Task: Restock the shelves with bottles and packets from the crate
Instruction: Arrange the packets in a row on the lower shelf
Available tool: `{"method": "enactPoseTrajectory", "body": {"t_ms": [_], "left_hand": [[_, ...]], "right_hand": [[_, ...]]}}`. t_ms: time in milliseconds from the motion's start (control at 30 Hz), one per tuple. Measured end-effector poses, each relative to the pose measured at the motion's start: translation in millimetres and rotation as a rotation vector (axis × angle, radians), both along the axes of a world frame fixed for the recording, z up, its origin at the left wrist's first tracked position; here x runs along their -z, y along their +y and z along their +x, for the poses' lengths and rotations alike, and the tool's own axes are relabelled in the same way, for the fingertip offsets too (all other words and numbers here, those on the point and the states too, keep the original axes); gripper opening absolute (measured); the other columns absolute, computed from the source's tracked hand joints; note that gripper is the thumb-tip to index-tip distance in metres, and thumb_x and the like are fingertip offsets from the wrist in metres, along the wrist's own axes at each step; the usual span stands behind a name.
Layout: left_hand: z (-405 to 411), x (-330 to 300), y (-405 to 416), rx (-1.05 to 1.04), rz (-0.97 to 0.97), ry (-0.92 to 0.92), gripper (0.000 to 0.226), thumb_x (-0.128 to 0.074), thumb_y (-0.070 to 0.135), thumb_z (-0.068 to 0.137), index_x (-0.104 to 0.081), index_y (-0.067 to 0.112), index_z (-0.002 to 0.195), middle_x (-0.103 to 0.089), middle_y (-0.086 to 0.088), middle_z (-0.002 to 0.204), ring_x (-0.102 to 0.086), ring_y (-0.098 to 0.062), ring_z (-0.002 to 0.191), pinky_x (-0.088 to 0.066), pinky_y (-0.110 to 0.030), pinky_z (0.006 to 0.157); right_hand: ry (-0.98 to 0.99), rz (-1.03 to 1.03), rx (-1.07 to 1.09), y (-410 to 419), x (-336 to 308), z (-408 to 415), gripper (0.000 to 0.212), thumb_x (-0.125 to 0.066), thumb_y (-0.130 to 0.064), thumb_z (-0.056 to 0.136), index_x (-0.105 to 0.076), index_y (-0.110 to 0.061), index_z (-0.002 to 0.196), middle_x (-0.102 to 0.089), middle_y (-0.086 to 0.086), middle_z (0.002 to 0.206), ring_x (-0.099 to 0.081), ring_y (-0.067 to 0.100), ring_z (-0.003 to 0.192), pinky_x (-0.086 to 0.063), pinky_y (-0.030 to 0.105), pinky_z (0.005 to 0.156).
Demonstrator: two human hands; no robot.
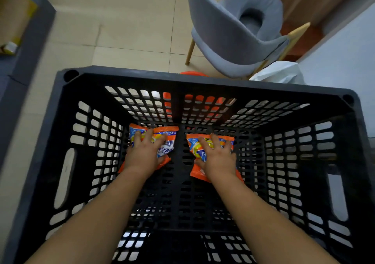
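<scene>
I look down into a deep black slatted crate [203,81]. Two orange and blue packets lie on its floor. My left hand [145,152] lies on the left packet [167,140] with its fingers curled over the top and sides. My right hand [218,155] covers the right packet [195,146], the thumb tucked under its near left edge. Both forearms reach down inside the crate. No bottles are visible in the crate.
A grey chair [227,34] with wooden legs and a grey cushion stands beyond the crate's far right corner. A white bag [280,73] lies beside it. Something orange [192,73] shows behind the far wall. A dark shelf edge [26,46] runs along the left.
</scene>
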State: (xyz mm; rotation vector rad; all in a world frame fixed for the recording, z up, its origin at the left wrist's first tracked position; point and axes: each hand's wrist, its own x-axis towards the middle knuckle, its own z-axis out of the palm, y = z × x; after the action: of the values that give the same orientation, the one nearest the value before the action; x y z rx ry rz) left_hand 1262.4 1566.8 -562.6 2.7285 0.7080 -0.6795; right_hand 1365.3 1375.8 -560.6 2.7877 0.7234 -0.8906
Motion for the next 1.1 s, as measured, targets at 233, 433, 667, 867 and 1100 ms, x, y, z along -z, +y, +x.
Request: {"method": "enactPoseTrajectory", "body": {"t_ms": [233,433,667,867,1100], "left_hand": [[0.0,-10.7,-0.9,0.073,0.021,-0.050,0.056,-0.055,0.042,0.093,-0.036,0.036,0.145,-0.032,-0.001,0.150,-0.025,-0.030,0.136,-0.046,-0.044,0.095],[-3.8,-58.2,-14.2,0.059,-0.022,-0.086,0.050,-0.052,0.039,0.094,-0.042,0.036,0.143,-0.042,0.003,0.143,-0.032,-0.024,0.132,-0.047,-0.040,0.096],[-17.7,-155.1,-41.8,0.055,0.004,-0.250,0.052,-0.051,0.038,0.094,-0.040,0.036,0.145,-0.040,0.003,0.146,-0.031,-0.022,0.135,-0.042,-0.037,0.103],[-27.4,-228.1,-49.5,0.126,0.073,-0.408,0.051,-0.051,0.039,0.095,-0.040,0.034,0.145,-0.042,0.005,0.145,-0.030,-0.021,0.135,-0.046,-0.036,0.099],[-35.8,-281.0,-48.4,0.332,0.171,-0.591,0.054,-0.090,0.037,0.053,-0.074,0.030,0.104,-0.068,0.004,0.097,-0.066,-0.019,0.093,-0.056,-0.029,0.049]], "right_hand": [[-0.045,0.029,0.009,0.5,-8.9,-2.4,0.066,-0.058,-0.044,0.094,-0.024,-0.041,0.150,-0.023,-0.002,0.157,-0.027,0.038,0.135,-0.042,0.047,0.100],[-0.017,0.124,0.090,-9.1,-58.2,-1.2,0.055,-0.056,-0.032,0.094,-0.037,-0.038,0.146,-0.039,-0.002,0.146,-0.036,0.032,0.127,-0.046,0.041,0.094],[-0.124,0.263,0.129,-29.6,-141.8,-19.9,0.057,-0.058,-0.036,0.091,-0.038,-0.041,0.143,-0.041,-0.008,0.143,-0.038,0.027,0.124,-0.046,0.038,0.094],[-0.244,0.365,0.114,-43.7,-212.6,-34.7,0.058,-0.058,-0.036,0.092,-0.035,-0.044,0.145,-0.036,-0.011,0.148,-0.036,0.025,0.126,-0.045,0.035,0.096],[-0.362,0.434,0.228,-56.4,-268.7,-69.4,0.057,-0.057,-0.036,0.092,-0.038,-0.042,0.145,-0.037,-0.013,0.150,-0.034,0.024,0.128,-0.045,0.035,0.098]]}}
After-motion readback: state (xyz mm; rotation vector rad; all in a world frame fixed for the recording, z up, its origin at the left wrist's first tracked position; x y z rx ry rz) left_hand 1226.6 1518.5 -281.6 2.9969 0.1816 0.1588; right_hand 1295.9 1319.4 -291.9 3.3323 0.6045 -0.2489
